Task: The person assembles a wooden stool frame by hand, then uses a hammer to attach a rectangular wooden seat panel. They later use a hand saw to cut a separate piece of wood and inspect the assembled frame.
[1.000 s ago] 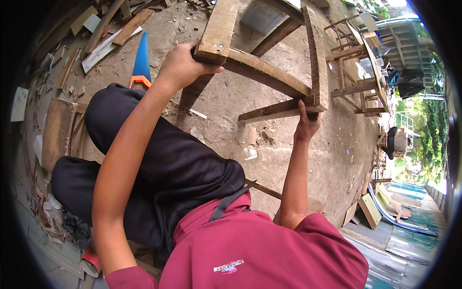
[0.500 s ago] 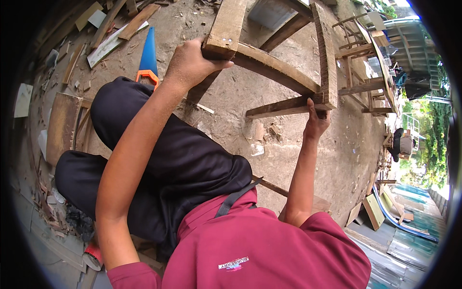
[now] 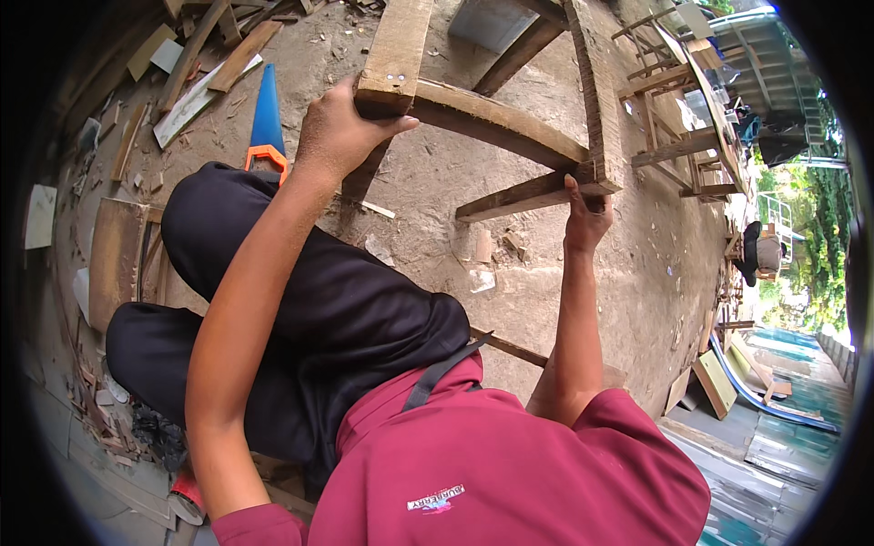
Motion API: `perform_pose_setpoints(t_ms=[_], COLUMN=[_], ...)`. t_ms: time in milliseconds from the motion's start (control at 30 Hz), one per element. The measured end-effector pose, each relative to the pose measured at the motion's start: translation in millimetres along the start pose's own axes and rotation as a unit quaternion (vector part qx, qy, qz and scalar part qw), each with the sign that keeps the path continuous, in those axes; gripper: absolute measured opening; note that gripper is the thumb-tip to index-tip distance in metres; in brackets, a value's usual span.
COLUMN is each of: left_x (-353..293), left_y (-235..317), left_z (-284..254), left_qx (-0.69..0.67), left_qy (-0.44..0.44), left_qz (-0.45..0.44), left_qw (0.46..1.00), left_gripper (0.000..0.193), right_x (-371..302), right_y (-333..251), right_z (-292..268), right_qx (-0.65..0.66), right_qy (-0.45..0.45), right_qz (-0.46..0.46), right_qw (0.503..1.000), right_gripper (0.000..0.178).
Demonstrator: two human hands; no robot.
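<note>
A rough wooden frame (image 3: 505, 123) of brown beams, with legs, stands on the dirt ground in front of me. My left hand (image 3: 341, 127) is closed round its near left corner, the thumb along the underside of the top beam's end, where two nail heads show. At the near right corner my right hand (image 3: 585, 218) grips the frame from below, thumb up against the wood; its other fingers are mostly hidden. A handsaw (image 3: 266, 118) with a blue blade and an orange handle lies on the ground left of my left hand, beyond my knee.
Scrap boards (image 3: 205, 100) and offcuts litter the ground at the far left. More wooden frames (image 3: 678, 109) stand at the right. A grey panel (image 3: 492, 25) lies beyond the frame. A red can (image 3: 187, 496) sits at the lower left; leaning boards (image 3: 715, 382) are at the lower right.
The wooden frame and both my hands have shifted slightly left in view, the right hand a little downward too. The surroundings have also shifted slightly. Both hands keep their grip.
</note>
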State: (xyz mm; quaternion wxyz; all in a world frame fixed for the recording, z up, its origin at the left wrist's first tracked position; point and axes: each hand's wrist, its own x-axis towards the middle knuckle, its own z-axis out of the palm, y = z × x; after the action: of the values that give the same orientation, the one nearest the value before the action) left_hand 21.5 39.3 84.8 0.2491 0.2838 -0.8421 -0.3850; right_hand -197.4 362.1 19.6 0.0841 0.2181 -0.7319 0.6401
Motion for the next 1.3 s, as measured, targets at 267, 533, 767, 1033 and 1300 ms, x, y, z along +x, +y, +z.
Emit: perform_pose_setpoints(t_ms=[267, 533, 767, 1033, 1300], left_x=[0, -1, -2, 12, 44], left_y=[3, 5, 3, 5, 11], left_z=[-2, -3, -3, -31, -95], left_qx=[0.019, 0.018, 0.020, -0.072, -0.066], left_qy=[-0.009, -0.006, -0.002, -0.149, -0.253], left_qz=[-0.010, -0.022, -0.018, -0.040, -0.116], left_qw=[1.000, 1.000, 1.000, 0.985, 0.958], left_gripper=[0.070, 0.069, 0.070, 0.078, 0.057], right_x=[-3, -2, -4, -1, -3], right_y=[-3, -5, -6, -10, -14], right_z=[2, 4, 3, -1, 2], right_qx=[0.019, 0.012, -0.009, -0.024, -0.013], right_qy=[-0.007, 0.006, 0.002, -0.002, 0.005], right_qz=[0.006, -0.003, -0.002, 0.012, 0.048], right_qw=[1.000, 1.000, 1.000, 1.000, 0.999], right_gripper=[0.035, 0.037, 0.035, 0.028, 0.029])
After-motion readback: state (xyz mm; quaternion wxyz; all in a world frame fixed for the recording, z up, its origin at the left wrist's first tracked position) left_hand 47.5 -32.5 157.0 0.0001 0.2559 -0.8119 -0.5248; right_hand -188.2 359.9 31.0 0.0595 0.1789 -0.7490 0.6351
